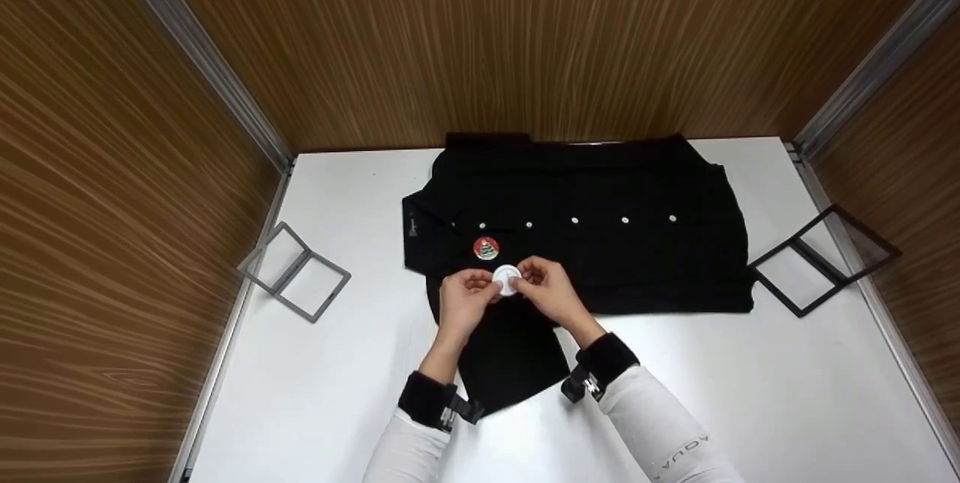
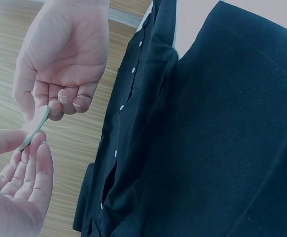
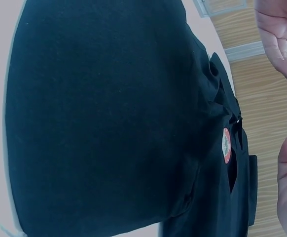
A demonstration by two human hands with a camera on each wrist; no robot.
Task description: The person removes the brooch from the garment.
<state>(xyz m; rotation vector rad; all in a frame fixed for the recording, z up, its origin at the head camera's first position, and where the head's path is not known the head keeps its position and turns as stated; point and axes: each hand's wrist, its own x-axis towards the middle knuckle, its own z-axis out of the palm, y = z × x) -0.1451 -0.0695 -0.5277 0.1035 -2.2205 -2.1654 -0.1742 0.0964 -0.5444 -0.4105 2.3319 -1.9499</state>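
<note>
- I see my left hand [image 1: 463,295] and right hand [image 1: 547,289] together pinching a white round badge [image 1: 507,279] by its rim, just above the black shirt [image 1: 600,228].
- The disc has no long axis; in the left wrist view it shows edge-on, tilted.
- The shirt lies flat on the white table [image 1: 750,393], collar to my left, button row running left to right.
- A red badge [image 1: 486,247] sits on the shirt just beyond my fingers.
- A grey frame [image 1: 294,271] lies left, a black frame [image 1: 823,259] right, both well apart.

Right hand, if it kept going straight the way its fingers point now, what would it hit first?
The right hand points toward the left hand, with the white disc pinched between them. It would press into that disc first, then the left fingers, though depth is hard to judge.
</note>
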